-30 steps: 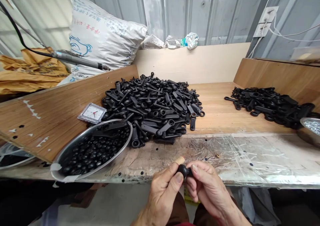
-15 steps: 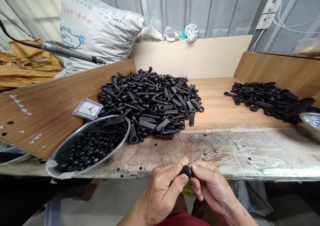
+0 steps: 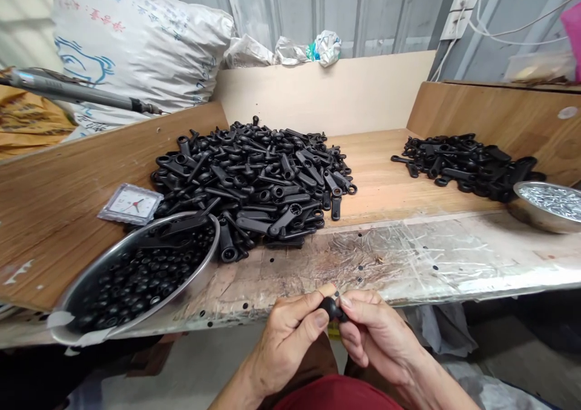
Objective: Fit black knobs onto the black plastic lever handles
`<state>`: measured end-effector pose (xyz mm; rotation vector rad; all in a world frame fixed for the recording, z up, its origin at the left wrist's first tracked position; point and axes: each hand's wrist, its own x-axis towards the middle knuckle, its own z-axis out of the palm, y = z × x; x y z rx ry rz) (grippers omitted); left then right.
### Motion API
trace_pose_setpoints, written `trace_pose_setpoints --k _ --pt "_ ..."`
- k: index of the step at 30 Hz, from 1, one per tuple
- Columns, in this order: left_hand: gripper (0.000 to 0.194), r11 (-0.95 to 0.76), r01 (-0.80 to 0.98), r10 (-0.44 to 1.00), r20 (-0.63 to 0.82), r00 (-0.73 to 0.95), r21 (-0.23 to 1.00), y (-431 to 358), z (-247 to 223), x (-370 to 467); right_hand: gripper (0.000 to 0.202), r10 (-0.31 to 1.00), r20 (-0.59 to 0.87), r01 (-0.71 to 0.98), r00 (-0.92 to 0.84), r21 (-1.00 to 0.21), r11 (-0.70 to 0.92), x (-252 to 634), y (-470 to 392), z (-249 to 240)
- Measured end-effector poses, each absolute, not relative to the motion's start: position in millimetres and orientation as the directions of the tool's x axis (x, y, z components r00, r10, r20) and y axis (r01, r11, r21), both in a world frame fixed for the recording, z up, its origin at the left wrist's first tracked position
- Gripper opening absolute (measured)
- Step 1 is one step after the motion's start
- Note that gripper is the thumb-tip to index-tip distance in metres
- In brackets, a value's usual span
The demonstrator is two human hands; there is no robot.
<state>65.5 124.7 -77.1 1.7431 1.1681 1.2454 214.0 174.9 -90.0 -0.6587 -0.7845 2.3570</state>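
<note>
Head view: left hand grasping a black round-headed knob between thumb and fingers, tan cover on index fingertip. Right hand pinching the same knob's narrower end, thumb on top. Knob sits between both hands, in front of the wearer at the bench's near edge. Left side: steel bowl of small black knobs, a couple of crank handles lying in it, square clock just behind. Big heap of black crank handles beside bowl, smaller heap at right near a metal bowl of shiny metal pieces
</note>
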Motion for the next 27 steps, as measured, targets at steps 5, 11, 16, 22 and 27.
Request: trace_pose_setpoints --k 5,11,16,22,27 --pt "0.031 -0.481 0.313 0.876 0.438 0.2 0.819 125 -80 66 0.041 0.657 -0.285 -0.353 -0.698 -0.661 -0.662 219 173 -90" --pt "0.035 -0.595 0.346 0.803 0.56 0.205 0.726 130 -91 70 0.04 0.669 -0.358 -0.355 -0.651 -0.635 -0.686 217 171 -84" --pt "0.031 -0.494 0.437 0.867 0.463 0.183 0.752 149 -93 74 0.046 0.749 -0.344 -0.245 -0.566 -0.798 -0.551 220 184 -88" --pt "0.026 -0.249 0.673 0.968 0.155 0.197 0.697 180 -72 86 0.047 0.937 0.047 0.371 -0.347 -0.911 0.183 253 234 -59" --pt "0.042 -0.136 0.886 0.984 -0.041 0.172 0.444 193 -62 109 0.048 0.873 0.398 0.04 -0.281 -0.904 0.425 248 240 -6"
